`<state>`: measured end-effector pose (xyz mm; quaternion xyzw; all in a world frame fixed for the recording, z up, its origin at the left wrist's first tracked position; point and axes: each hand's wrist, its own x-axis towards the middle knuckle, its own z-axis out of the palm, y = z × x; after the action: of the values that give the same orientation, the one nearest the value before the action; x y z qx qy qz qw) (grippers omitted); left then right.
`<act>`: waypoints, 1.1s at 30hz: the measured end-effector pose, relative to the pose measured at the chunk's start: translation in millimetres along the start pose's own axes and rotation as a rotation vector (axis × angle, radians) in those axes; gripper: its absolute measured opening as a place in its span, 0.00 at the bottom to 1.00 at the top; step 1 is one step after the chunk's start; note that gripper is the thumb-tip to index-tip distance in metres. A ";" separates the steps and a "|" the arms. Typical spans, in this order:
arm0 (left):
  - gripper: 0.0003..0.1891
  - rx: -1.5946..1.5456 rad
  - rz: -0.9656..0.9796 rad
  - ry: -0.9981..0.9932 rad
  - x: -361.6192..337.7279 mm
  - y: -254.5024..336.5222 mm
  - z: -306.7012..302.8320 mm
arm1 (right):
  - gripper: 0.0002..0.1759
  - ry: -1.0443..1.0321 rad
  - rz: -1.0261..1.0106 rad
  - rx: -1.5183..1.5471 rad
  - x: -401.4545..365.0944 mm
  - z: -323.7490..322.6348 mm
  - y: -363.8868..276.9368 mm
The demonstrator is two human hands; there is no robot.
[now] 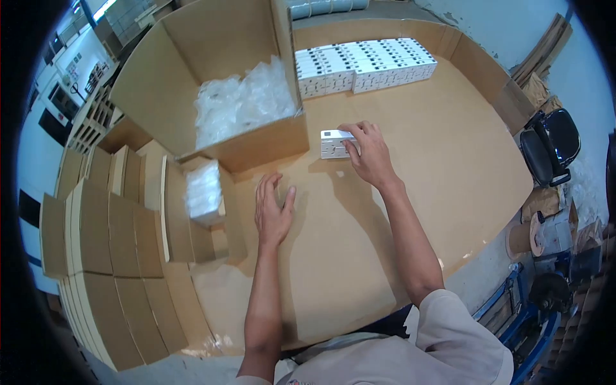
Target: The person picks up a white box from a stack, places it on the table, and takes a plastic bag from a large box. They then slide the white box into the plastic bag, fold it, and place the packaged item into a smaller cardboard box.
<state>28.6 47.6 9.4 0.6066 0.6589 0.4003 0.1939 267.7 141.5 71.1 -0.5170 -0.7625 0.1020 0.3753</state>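
Note:
My right hand [369,154] grips a small white box [332,145] by its right end, above the cardboard-covered table [449,186]. A dark square and fine printing show on the box. Nothing is in my left hand [274,215], whose fingers and thumb are apart over the table, to the right of a small open carton [186,224]. Inside that carton stands a stack wrapped in clear bubble wrap [204,192]. Rows of similar white boxes [385,67] are lined up along the table's far side.
A large open carton [269,144] holding clear bubble-wrap pouches [244,99] stands at the back left. Stacked brown cartons [93,244] fill the left side. A cardboard rim [475,67] borders the far edge. Beyond the right edge is a black chair [548,147].

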 end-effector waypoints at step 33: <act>0.24 -0.344 -0.101 0.093 -9.8 -15.8 -19.9 | 0.20 -0.009 0.214 0.739 -69.2 99.3 -56.4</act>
<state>5.5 33.3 7.2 0.5114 0.6186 0.5244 0.2842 172.9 79.6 0.2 -0.4228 -0.6178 0.4111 0.5202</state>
